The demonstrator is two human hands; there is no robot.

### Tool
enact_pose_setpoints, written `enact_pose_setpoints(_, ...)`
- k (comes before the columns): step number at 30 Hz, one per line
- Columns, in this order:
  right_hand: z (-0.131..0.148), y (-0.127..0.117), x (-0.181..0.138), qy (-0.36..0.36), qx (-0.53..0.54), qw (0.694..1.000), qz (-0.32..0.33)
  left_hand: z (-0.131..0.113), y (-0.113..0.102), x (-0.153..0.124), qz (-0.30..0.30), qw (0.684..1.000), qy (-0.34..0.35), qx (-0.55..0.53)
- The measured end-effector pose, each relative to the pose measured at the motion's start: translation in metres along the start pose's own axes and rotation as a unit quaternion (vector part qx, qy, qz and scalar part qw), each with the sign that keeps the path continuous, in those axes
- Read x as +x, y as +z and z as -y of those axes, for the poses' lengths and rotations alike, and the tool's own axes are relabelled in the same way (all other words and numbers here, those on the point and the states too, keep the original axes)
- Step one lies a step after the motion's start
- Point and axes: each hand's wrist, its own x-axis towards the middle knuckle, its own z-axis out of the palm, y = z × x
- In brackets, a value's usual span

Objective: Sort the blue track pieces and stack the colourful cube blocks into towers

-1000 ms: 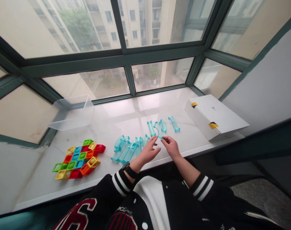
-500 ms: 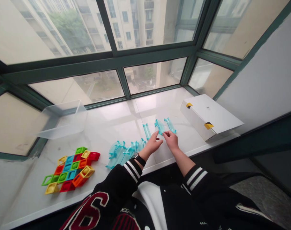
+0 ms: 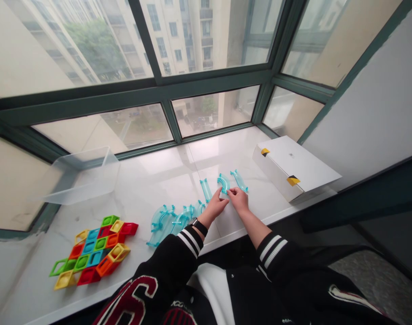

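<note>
A curved translucent blue track piece (image 3: pixel 223 181) lies on the white sill between my hands. My right hand (image 3: pixel 239 199) pinches its lower right end between thumb and fingers. At the piece's lower left edge is my left hand (image 3: pixel 217 206), its index finger stretched towards the piece and its thumb apart. A straight blue track piece (image 3: pixel 205 189) lies just beyond my left hand. Another blue track piece (image 3: pixel 239 180), slightly bent, rests above my right hand. Beside my left wrist is a pile of blue track pieces (image 3: pixel 167 223), partly hidden by the sleeve.
Coloured hollow blocks (image 3: pixel 95 248) are grouped at the left on the sill (image 3: pixel 148 180). Behind them stands a clear plastic bin (image 3: pixel 80 176) against the window. A white box (image 3: pixel 296 164) with yellow and black tabs sits at the right by the wall.
The view has shifted slightly, so the things on the sill appear a little lower and further left. Both hands stay at the curved track piece, with the left index finger closer to it.
</note>
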Motion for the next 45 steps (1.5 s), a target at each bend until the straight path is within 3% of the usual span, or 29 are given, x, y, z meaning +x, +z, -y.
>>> enact_pose_setpoints(17, -0.006, -0.006, -0.006, -0.008, -0.018, 1.000, 0.011, 0.017, 0.002, 0.012, 0.000, 1.000, 0.005, 0.005)
enact_pose_setpoints(27, -0.023, -0.002, -0.025, -0.105, -0.027, 0.994, -0.004, 0.027, 0.005, 0.017, 0.000, 1.000, 0.008, -0.021)
enact_pose_setpoints(45, -0.028, 0.001, -0.023, -0.124, -0.079, 0.989, 0.001, 0.031, 0.005, 0.015, -0.007, 1.000, 0.026, -0.002)
